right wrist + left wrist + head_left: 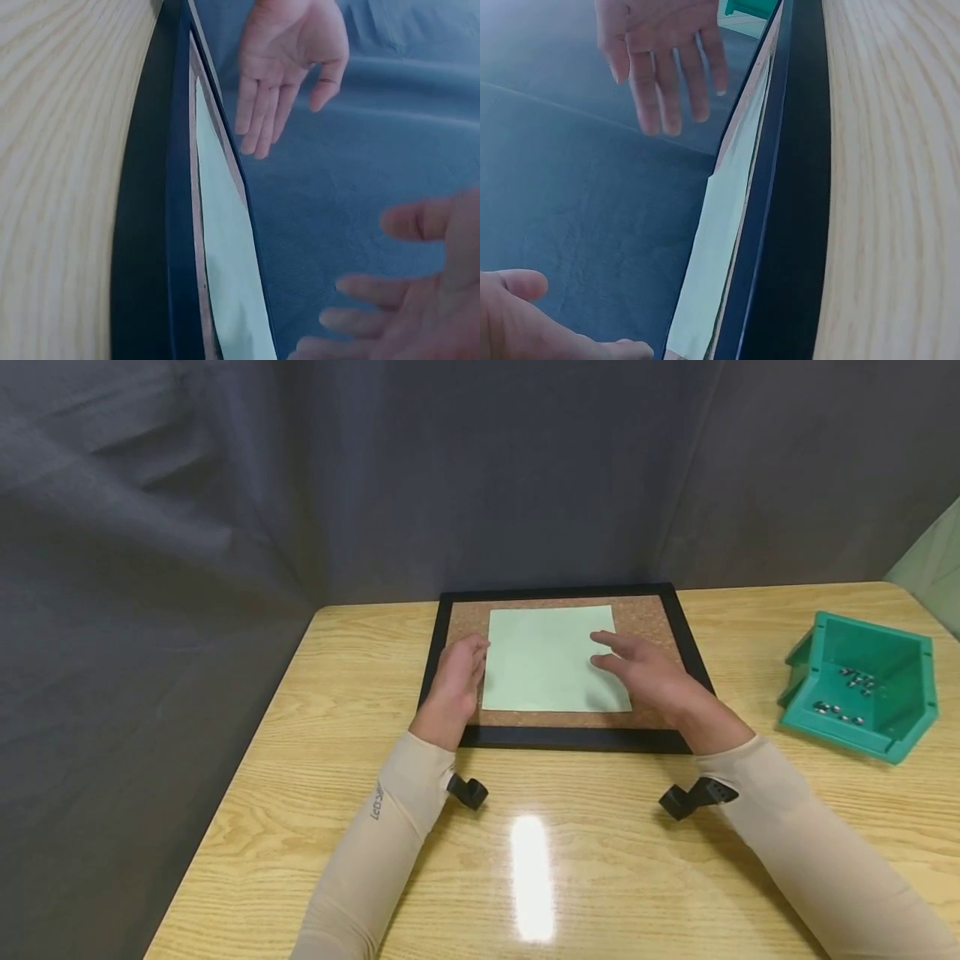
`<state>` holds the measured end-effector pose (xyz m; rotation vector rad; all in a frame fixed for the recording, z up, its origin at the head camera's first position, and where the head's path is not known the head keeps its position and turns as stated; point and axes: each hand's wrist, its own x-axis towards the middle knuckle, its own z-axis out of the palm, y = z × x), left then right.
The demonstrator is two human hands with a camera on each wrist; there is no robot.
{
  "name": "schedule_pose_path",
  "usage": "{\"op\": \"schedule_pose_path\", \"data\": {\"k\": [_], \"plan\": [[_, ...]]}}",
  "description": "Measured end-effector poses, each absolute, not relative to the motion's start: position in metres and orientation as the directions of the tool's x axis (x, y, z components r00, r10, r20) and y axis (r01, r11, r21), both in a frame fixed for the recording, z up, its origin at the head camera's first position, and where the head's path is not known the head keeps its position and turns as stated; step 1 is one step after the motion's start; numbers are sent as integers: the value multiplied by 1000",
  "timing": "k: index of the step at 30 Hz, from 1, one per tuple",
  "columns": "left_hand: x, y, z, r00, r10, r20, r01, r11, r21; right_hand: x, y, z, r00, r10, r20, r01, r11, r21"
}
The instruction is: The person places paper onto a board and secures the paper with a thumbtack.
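Paper (551, 660) laid on board (647, 612)

The board is set along the far edge of the tabletop (322, 760). Above it, left hand (455, 681) and right hand (651, 677) are held wide, fingers extended. A bin (873, 639) is placed near the far right corner.

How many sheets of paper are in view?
1 visible: a pale green sheet lies on the black-framed corkboard, cork showing around it. Any sheet directly underneath would be hidden.
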<state>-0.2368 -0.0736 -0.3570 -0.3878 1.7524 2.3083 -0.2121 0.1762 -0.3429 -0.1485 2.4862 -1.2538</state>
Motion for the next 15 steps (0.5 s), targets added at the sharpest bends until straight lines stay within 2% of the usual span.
{"op": "schedule_pose_path", "data": {"k": [3, 6, 11, 15], "plan": [[-236, -72, -354, -949, 19, -315, -311, -213, 926, -210, 173, -343, -921, -319, -223, -47, 659, -751], [-234, -70, -351, -953, 71, -293, -300, -103, 948, -206, 170, -345, -904, -375, -204, -131, 699, -703], [-228, -67, -346, -922, 270, -276, -233, 180, 956, -198, 164, -345, -868, -447, -215, -238, 755, -612], [-224, -62, -346, -877, 388, -285, -81, 464, 882, -195, 161, -345, -851, -471, -233, -293, 793, -534]]}}
